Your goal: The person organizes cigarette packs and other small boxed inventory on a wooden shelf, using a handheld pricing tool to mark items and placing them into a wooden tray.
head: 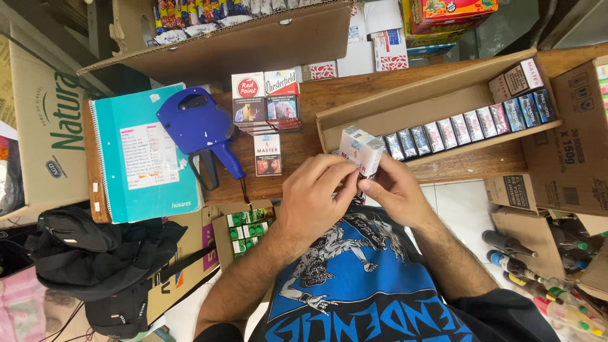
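Over table edge (pixel 158 214), left hand (pixel 313 199) and right hand (pixel 389 193) fingers clamped on white pack (pixel 362 151); cardboard tray (pixel 405 104) just behind

A white-and-red cigarette pack (pixel 361 151) is held tilted above the wooden counter's edge.

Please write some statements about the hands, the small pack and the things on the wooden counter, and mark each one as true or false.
1. Both hands hold one small white pack. True: the left hand and the right hand grip it together.
2. The blue price-label gun is in the right hand. False: it lies on the wooden counter, partly over the teal spiral notebook.
3. A row of packs stands in the open cardboard tray. True.
4. The notebook lies to the right of the tray. False: it lies at the left end of the counter.
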